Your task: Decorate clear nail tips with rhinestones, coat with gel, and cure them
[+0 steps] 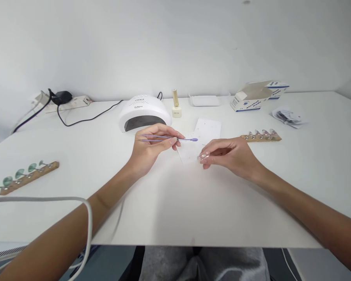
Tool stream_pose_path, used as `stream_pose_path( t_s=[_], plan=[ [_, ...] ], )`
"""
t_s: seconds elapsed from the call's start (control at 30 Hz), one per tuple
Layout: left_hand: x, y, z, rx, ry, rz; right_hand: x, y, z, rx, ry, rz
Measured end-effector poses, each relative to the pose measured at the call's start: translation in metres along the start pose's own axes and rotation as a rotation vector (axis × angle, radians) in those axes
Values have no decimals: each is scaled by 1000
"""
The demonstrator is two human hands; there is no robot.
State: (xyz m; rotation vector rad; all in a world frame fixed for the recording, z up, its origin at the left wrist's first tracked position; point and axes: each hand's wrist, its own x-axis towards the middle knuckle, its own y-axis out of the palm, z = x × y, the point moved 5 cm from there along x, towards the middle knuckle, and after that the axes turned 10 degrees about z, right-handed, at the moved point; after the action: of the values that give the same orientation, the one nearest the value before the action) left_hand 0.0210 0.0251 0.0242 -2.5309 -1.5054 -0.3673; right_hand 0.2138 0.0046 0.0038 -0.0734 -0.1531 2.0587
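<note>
My left hand (150, 146) is closed around thin purple tweezers (194, 139). Their paddle-shaped end points right, and the two thin prongs stick out to the left. Between the thumb and fingers of my right hand (234, 154) is a clear nail tip (204, 156) with small pale marks on it. Whether it sits on a stand is hidden by the fingers. Beneath and between both hands lie white paper sheets (209, 127) dotted with tiny specks.
Wooden strips carry green nail tips (20, 173) at left and clear nail tips (263, 135) at right. Behind stand a white nail lamp (144, 104), a polish bottle (176, 111) and an open box (247, 100). A white cable (89, 218) crosses my left forearm.
</note>
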Motion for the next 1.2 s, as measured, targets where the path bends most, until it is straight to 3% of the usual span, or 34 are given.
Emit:
stream_pose_path(
  t_s=[0.23, 0.53, 0.73, 0.93, 1.2],
  plan=[
    [1, 0, 1, -18, -13, 6, 1, 1, -11, 123, 155, 118],
    [0, 1, 1, -17, -28, 16, 1, 0, -9, 139, 228, 108],
    [1, 1, 2, -37, -57, 35, 1, 6, -20, -15, 216, 118],
    [1, 1, 5, -44, -64, 49, 1, 18, -22, -345, -3, 135],
    [1, 2, 5, -30, -61, 84, 4, 23, -23, -404, 67, 229]
  ],
)
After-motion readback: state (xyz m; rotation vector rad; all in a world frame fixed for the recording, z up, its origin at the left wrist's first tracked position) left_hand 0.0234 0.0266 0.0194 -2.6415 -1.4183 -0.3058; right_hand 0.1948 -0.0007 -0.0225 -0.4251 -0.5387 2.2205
